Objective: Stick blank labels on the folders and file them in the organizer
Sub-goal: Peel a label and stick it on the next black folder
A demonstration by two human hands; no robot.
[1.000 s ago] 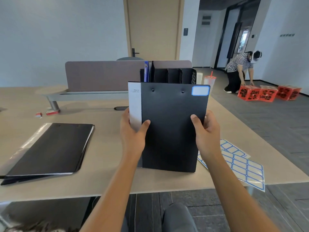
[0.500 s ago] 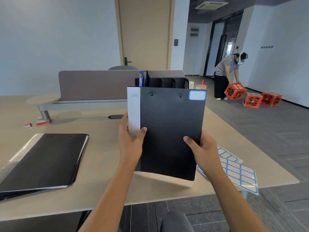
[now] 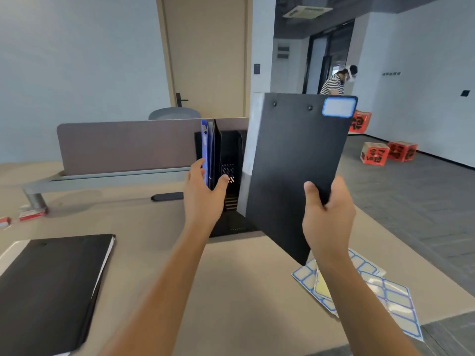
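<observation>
My right hand (image 3: 327,219) grips the lower right edge of a black folder (image 3: 293,170) and holds it upright, tilted, above the table. A blank blue-bordered label (image 3: 338,107) sits on the folder's top right corner. Behind the folder stands the black mesh organizer (image 3: 231,152), partly hidden, with a blue folder (image 3: 208,147) upright in its left slot. My left hand (image 3: 203,194) reaches to the organizer, its fingers fairly straight beside the blue folder and its thumb on the other side. A second black folder (image 3: 51,286) lies flat at the left.
Label sheets (image 3: 385,299) lie near the table's right edge, under my right forearm. A grey desk divider (image 3: 123,145) runs behind the organizer. Small red boxes (image 3: 30,214) sit at far left. A person (image 3: 334,83) and red crates (image 3: 375,152) are on the floor beyond.
My left hand has let go of the black folder and moved to the blue folder in the organizer. My right hand alone has lifted the black folder up and to the right.
</observation>
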